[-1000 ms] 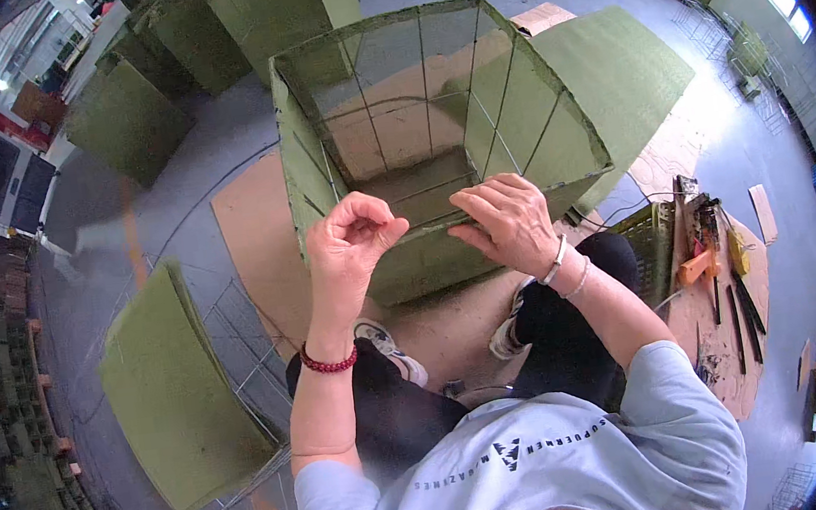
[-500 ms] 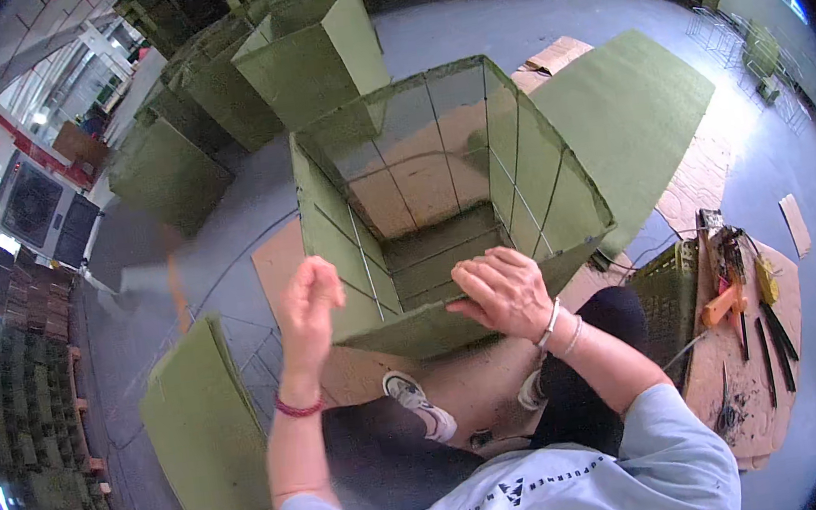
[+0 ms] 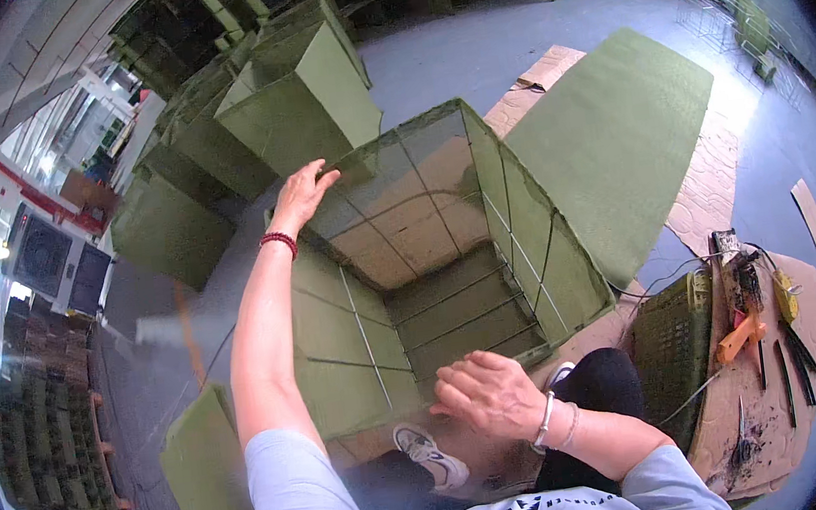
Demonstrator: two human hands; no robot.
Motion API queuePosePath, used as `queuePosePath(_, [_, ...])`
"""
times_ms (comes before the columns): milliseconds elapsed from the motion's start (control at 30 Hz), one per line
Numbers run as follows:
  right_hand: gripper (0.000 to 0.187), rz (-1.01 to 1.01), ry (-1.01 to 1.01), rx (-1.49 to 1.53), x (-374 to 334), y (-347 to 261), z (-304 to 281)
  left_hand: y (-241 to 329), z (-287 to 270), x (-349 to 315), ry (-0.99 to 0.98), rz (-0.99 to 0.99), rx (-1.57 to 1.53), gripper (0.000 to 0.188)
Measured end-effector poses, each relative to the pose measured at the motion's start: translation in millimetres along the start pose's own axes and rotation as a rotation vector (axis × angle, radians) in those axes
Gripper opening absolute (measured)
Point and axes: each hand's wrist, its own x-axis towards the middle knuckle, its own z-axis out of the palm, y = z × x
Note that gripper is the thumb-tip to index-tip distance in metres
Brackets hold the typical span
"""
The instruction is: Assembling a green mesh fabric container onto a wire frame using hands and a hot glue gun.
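Observation:
A large box of olive-green sheet over a thin metal wire frame stands tilted between my legs, its mouth facing up at me. Through its far side, crossed by wires, brown cardboard shows. My left hand reaches to the far left corner of the mouth, its fingers bent over the rim there. Close to me, my right hand is at the near rim, fingers curled, knuckles up; what lies under its fingers is hidden.
Right of the box lies a flat green sheet over cardboard. An orange tool, black sticks and scissors rest beside a slatted crate. More green boxes stand at back left; a green panel is near left.
My left hand has gone from the air beside the box to its far left corner. The box has tipped and shifted toward me, and my right hand has come nearer with it.

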Motion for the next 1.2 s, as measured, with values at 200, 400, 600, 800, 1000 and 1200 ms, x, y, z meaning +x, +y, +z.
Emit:
queuePosePath(200, [0.022,-0.075,-0.078,-0.036,-4.6,13.6,-5.8,9.4,3.8,16.1,-0.17,-0.029,0.152,0.039])
queuePosePath(400, [0.021,-0.165,-0.015,-0.167,12.6,91.8,-57.2,-21.1,-78.5,-0.6,-0.012,-0.002,0.509,0.039])
queuePosePath(600, [0.026,-0.125,-0.353,-0.417,-13.6,206.0,-66.5,50.9,-153.6,-19.4,-0.005,0.14,0.777,0.039])
queuePosePath(800, [0.036,0.3,-0.183,-0.221,-69.6,207.0,-15.5,134.6,-157.0,-90.2,0.067,0.012,0.664,0.038])
queuePosePath(1000, [0.047,1.001,-0.103,0.226,-110.0,184.7,26.4,144.4,-161.9,-134.3,0.168,-0.139,0.299,0.033])
queuePosePath(1200, [0.037,1.06,0.331,0.069,-124.8,130.6,71.0,178.9,-164.8,-219.6,0.231,-0.102,0.327,0.035])
